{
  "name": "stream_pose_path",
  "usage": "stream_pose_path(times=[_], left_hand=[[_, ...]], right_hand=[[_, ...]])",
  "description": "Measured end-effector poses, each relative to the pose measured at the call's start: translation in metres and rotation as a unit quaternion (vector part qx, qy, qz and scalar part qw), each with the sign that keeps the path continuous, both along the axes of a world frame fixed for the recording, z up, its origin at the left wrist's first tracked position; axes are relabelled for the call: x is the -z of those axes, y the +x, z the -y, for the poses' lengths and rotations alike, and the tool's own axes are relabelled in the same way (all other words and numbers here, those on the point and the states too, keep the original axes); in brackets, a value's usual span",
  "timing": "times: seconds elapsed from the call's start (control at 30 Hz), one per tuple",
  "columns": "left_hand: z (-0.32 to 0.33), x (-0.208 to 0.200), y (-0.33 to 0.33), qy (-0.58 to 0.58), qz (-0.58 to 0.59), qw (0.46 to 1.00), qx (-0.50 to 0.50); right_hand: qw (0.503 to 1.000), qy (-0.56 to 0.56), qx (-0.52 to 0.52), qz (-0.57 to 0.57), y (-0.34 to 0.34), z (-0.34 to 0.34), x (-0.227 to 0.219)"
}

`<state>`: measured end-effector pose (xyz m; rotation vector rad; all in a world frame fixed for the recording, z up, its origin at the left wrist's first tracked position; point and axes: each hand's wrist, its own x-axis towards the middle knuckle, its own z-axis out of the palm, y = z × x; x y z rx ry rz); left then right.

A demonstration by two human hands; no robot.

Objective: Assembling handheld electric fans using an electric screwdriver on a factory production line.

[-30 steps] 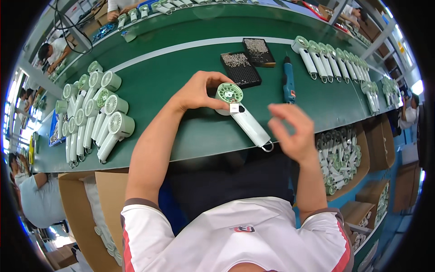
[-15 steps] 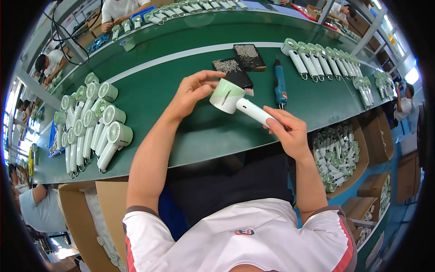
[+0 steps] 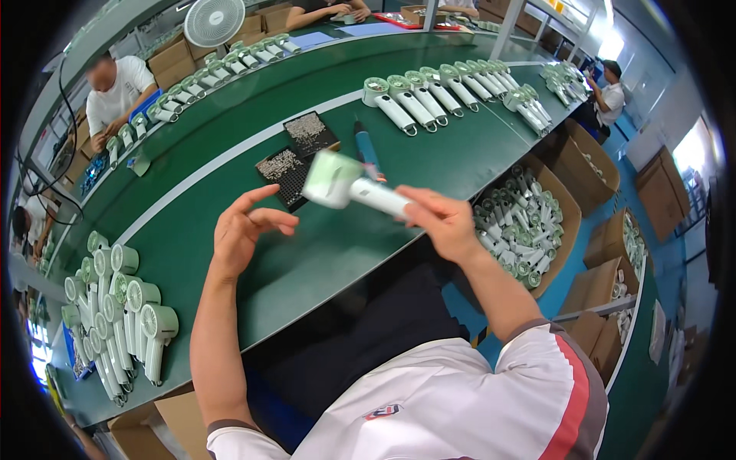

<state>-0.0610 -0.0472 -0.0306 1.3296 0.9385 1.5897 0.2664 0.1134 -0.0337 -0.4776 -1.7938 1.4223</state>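
Observation:
My right hand (image 3: 443, 222) grips the white handle of a small handheld fan (image 3: 337, 182) with a pale green and white round head. The fan is held above the bench, its head pointing left and slightly smeared by motion. To the left of the fan head, my left hand (image 3: 249, 230) is empty, its fingers apart and not touching the fan. Just beyond the fan lie two black trays of small metal screws (image 3: 282, 166), and a blue electric screwdriver (image 3: 366, 147) rests partly behind the fan head.
Several finished-looking fans (image 3: 422, 96) lie in a row at the far right. Another group of fans (image 3: 115, 307) covers the bench's left end. A cardboard box (image 3: 563, 218) full of fan parts stands right of the bench. Co-workers (image 3: 119, 92) sit across the green bench (image 3: 222, 165).
My view has swung to the right. My left hand has come off the fan head, and the fan has moved away from it in my right hand.

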Motion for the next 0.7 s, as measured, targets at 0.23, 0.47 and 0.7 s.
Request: stream_pose_path(times=[0.23,0.47,0.7], left_hand=[[0.000,0.009,-0.010,-0.042,-0.061,0.994,-0.085],[-0.021,0.032,-0.010,-0.066,-0.066,0.989,-0.112],[-0.013,0.032,-0.012,-0.084,-0.022,0.992,-0.094]], right_hand=[[0.902,0.195,0.382,0.040,0.094,-0.159,0.021],[0.747,0.330,0.520,0.251,0.203,-0.319,0.038],[0.763,0.305,0.457,0.342,0.222,-0.435,0.078]])
